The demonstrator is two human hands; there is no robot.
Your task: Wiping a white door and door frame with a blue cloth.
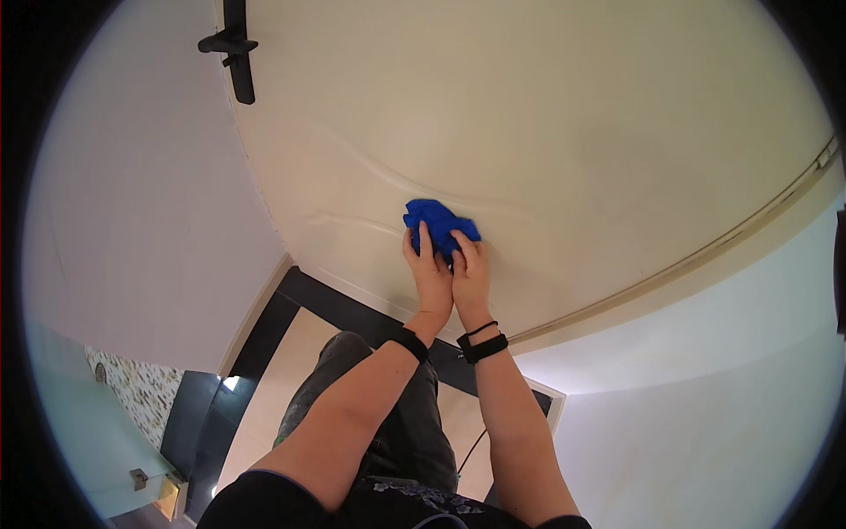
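Note:
A crumpled blue cloth (438, 218) lies against the cream door (564, 115), low on its face beside a curved raised moulding line. My left hand (429, 275) has its fingers bent over the cloth's left and middle part. Close beside it, wrists nearly touching, my right hand (472, 271) grips the cloth's right edge. The fingers of both hands press the cloth to the door. Part of the cloth is hidden under my fingers. Black bands circle both wrists.
A black door handle (231, 44) sits at the door's upper left edge, next to a pale wall (150, 176). A hinge (825, 159) shows at the far right. Dark floor trim (330, 300) runs below the door. A glass panel (84, 432) stands at lower left.

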